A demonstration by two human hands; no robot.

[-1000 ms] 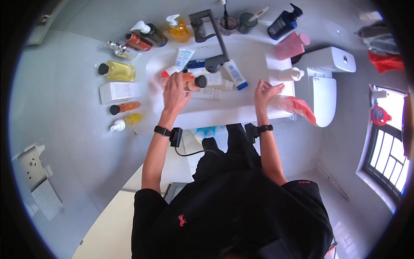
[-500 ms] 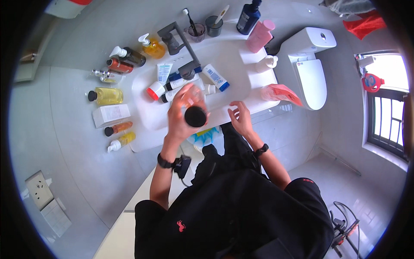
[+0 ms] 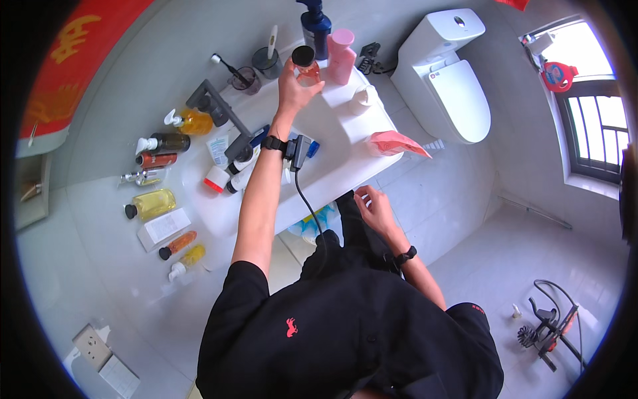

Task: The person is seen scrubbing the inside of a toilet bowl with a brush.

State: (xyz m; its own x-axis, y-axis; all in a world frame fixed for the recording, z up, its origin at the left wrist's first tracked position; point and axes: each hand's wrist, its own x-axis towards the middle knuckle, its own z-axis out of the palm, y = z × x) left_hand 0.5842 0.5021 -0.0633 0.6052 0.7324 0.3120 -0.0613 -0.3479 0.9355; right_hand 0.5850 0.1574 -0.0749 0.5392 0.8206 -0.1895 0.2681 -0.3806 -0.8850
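Observation:
At the back right of the sink, my left hand [image 3: 296, 92] is closed round a clear, pinkish-orange bottle [image 3: 307, 70] with a black cap. The bottle is near a dark blue pump bottle [image 3: 315, 30] and a pink bottle [image 3: 341, 58]; whether it touches the rim I cannot tell. My right hand [image 3: 377, 211] holds nothing and hangs in front of the sink's near edge, its fingers loosely bent and apart. In the white sink [image 3: 335, 143] lie several tubes and a white jar with a red lid [image 3: 216, 179], partly hidden by my left forearm.
A grey faucet [image 3: 222, 110] arches over the sink. Two cups, one with a toothbrush [image 3: 231, 70], stand behind it. Several bottles, including a yellow one [image 3: 153, 203], line the left side. A white pump bottle [image 3: 363, 100] and a pink packet [image 3: 397, 143] sit at right, before the toilet [image 3: 458, 100].
My left hand has carried the bottle from above the sink's near side to the back right. My right hand has stayed before the sink. The whole view has shifted.

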